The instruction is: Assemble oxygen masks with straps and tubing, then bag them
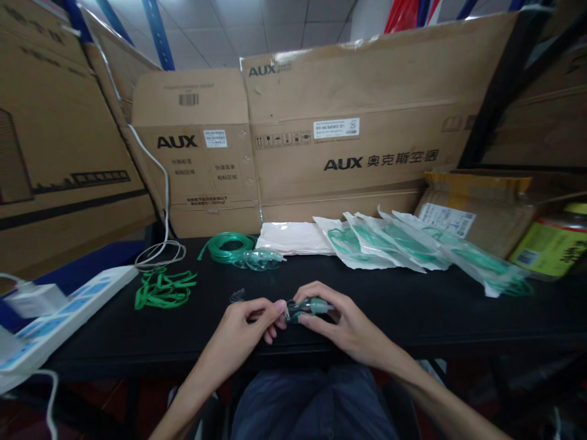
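My right hand (337,315) is curled around a clear green-tinted oxygen mask (312,306), held sideways just above the front of the black table. The mask's narrow connector end points right, towards my palm. My left hand (257,321) is closed in a pinch, thumb and forefinger at the mask's left edge; whether a small part is also between them is hidden. Just behind the left hand lies a small clear plastic piece (237,296). Further back, a coil of green tubing (227,247) rests beside another clear mask (261,260).
Green elastic straps (165,287) lie in a heap at left, near a white power strip (77,321). White pouches (293,237) are stacked at the back. Several filled clear pouches (389,241) lie right of them. Cardboard boxes (339,140) wall the rear; a yellow-labelled jar (553,244) stands far right.
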The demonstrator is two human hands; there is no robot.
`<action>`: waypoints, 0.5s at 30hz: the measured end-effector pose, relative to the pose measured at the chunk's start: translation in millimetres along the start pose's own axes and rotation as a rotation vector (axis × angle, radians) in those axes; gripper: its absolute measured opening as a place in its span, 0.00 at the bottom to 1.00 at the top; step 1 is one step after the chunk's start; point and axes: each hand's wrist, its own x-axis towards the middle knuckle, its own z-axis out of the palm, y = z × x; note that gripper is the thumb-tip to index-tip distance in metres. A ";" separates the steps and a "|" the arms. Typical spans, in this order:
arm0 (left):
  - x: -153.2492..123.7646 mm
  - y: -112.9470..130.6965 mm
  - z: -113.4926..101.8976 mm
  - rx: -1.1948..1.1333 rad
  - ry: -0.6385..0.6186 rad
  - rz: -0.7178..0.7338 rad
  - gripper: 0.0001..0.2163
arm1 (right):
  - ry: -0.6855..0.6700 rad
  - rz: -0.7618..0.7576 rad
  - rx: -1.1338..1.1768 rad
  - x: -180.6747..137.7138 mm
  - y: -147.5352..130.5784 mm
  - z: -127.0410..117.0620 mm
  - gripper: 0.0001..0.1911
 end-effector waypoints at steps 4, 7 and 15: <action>1.0 -3.8 5.8 -0.019 0.003 0.020 0.21 | 0.025 -0.072 -0.050 1.0 4.8 1.6 0.06; 0.1 -3.6 11.0 -0.082 0.045 0.046 0.19 | 0.048 -0.027 -0.021 0.7 2.6 2.8 0.08; -2.9 0.2 23.3 -0.025 0.198 0.263 0.13 | 0.136 0.231 0.379 1.1 -6.3 4.2 0.20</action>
